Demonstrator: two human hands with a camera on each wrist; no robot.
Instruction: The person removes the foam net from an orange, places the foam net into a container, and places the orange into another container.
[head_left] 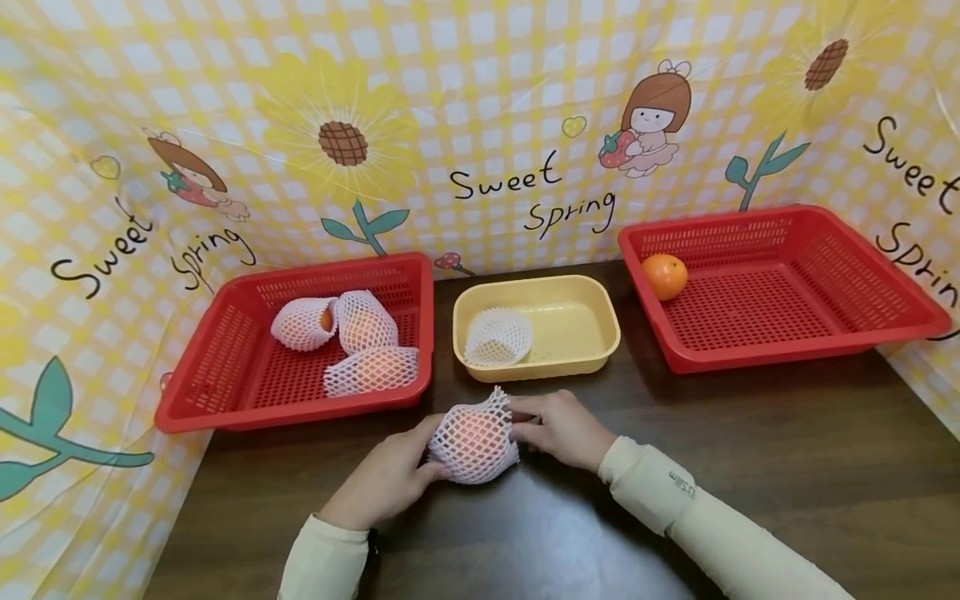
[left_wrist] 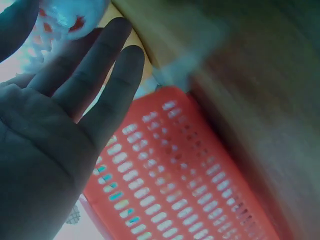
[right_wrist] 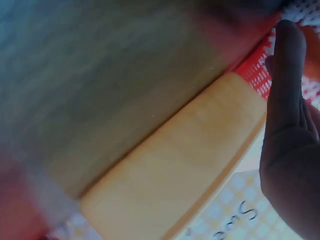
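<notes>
Over the near middle of the table, an orange in a white foam net (head_left: 474, 443) is between my two hands. My left hand (head_left: 382, 479) grips its left side, thumb in front; the left wrist view shows the net (left_wrist: 70, 15) beside spread fingers. On the opposite side my right hand (head_left: 566, 429) pinches the net's edge with thumb and fingers, close to a gathered tip that sticks up. The right wrist view has that hand (right_wrist: 290, 120) partly covering the net and orange, so the fingertip contact is hidden there.
A red basket (head_left: 292, 408) at the left holds several net-wrapped fruits (head_left: 363, 325). A yellow tub (head_left: 573, 329) in the middle contains white foam netting (head_left: 498, 335). One bare orange (head_left: 665, 277) lies in the right red basket (head_left: 795, 354). Patterned cloth (head_left: 480, 83) hangs behind.
</notes>
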